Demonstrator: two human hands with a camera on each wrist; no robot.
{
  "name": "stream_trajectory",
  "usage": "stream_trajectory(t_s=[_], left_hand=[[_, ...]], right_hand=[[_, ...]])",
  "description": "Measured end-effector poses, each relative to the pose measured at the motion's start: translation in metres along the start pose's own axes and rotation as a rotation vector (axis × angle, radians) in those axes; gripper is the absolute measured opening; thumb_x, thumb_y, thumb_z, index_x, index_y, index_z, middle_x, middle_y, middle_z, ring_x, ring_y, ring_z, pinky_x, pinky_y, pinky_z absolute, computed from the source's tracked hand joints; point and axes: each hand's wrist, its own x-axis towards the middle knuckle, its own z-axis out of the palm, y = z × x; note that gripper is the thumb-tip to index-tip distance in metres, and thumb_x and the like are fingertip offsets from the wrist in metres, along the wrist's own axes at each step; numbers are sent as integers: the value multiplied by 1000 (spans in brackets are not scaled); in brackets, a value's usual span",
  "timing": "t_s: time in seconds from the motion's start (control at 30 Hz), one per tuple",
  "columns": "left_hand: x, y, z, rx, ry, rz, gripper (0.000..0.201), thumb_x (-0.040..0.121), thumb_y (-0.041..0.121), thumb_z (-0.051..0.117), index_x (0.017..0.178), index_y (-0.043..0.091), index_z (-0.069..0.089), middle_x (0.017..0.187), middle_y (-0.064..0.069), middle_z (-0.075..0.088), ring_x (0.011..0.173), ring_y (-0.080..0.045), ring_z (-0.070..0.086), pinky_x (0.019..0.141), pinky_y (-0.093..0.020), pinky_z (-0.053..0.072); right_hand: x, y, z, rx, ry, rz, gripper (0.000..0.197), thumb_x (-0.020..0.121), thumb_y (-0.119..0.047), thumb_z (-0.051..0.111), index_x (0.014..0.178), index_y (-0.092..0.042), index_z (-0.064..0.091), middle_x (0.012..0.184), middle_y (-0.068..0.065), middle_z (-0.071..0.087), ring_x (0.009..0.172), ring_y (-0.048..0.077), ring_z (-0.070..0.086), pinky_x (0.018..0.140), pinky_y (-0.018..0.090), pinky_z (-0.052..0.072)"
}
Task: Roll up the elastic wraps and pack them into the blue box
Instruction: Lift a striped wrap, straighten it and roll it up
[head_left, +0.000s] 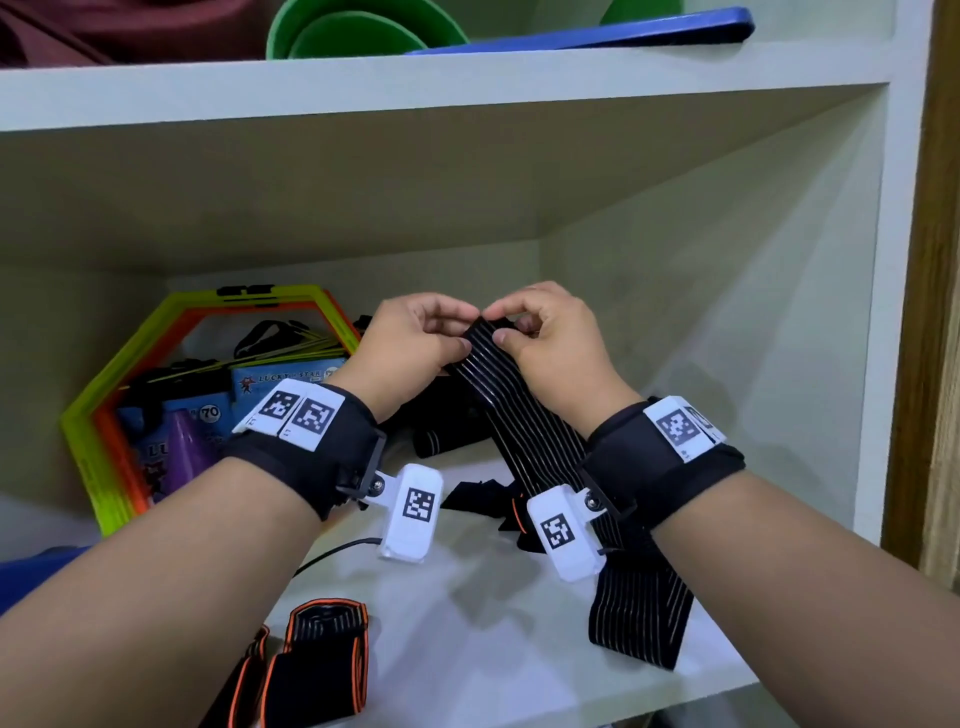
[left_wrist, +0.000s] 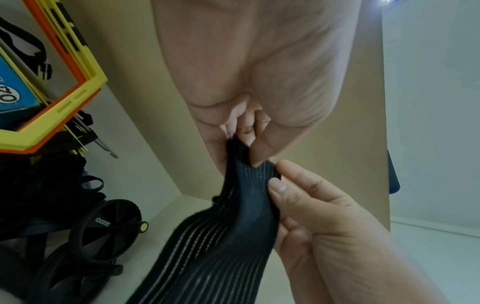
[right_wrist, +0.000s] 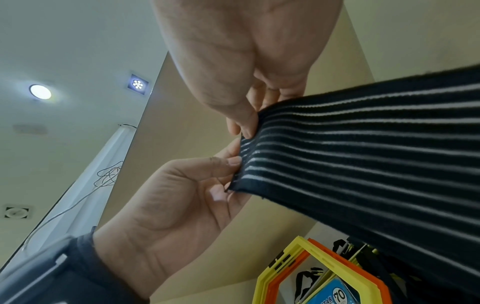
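Black elastic, ribbed with thin pale stripes, makes up the wrap (head_left: 540, 431) under handling; its top end is held up in front of the shelf (head_left: 467, 613) opening, and the rest hangs down between the forearms, with the lower end lying on the shelf board at the right. The top edge is pinched by the left hand (head_left: 410, 348) at its left corner and by the right hand (head_left: 550, 338) at its right corner. In the left wrist view the left thumb and curled fingers (left_wrist: 262, 144) are seen closed on the gathered end, and the right thumb (left_wrist: 279, 185) is pressed to the fabric just below. In the right wrist view both thumbs are seen at the fabric's end edge, the band running away flat and taut to the right. No rolled turn can be made out at the held end.

Two orange-edged wraps (head_left: 317, 660) are recorded on the shelf front at the left, loosely folded, well apart from the held one. A further dark wrap (head_left: 441, 441) lies behind the left wrist. A blue box (head_left: 285, 382) printed LUCKY STAR stands at the back left, inside yellow and orange hexagon frames (head_left: 104, 415); a purple cone (head_left: 189, 441) is beside it. Green tubs (head_left: 363, 31) are noted on the shelf above
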Motion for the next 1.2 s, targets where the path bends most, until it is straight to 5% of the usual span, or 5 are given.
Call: stream_trajectory(t_s=[0.37,0.7,0.83,1.07,1.2], left_hand=[[7,2,18,-169,185,82,26,90,6,66,89,32,61,86,-7,68,81,-24,64,79,-47,56],[7,6,39,-19,229,252,35,92,-6,58,105,26,62,88,11,58,60,2,44,64,-19,41],[16,13,37,-55,267,239,45,92,-7,48,105,32,67,92,-4,71,58,-33,53,56,-39,49],[35,-2,14,22,375,107,46,93,-6,45,118,27,65,97,-8,71,45,-14,50,44,-23,41],[49,-28,-2,99,393,9,47,93,-7,43,118,26,64,96,-15,73,43,-14,46,41,-22,36]], right_hand=[[7,9,-18,87,10,109,21,80,-9,79,80,-28,70,80,6,70,67,11,54,68,31,53],[36,-6,-16,230,63,73,29,83,-4,74,84,-32,67,93,-4,69,85,13,60,89,36,55],[29,-12,-11,256,32,75,31,83,-7,66,91,-36,60,99,4,68,91,22,65,90,47,55],[-48,12,-5,180,-414,129,31,77,0,78,87,-27,67,88,-11,65,82,2,61,83,29,50],[-115,38,4,207,-704,351,33,72,-7,82,95,-26,69,94,1,68,79,12,65,79,45,59]])
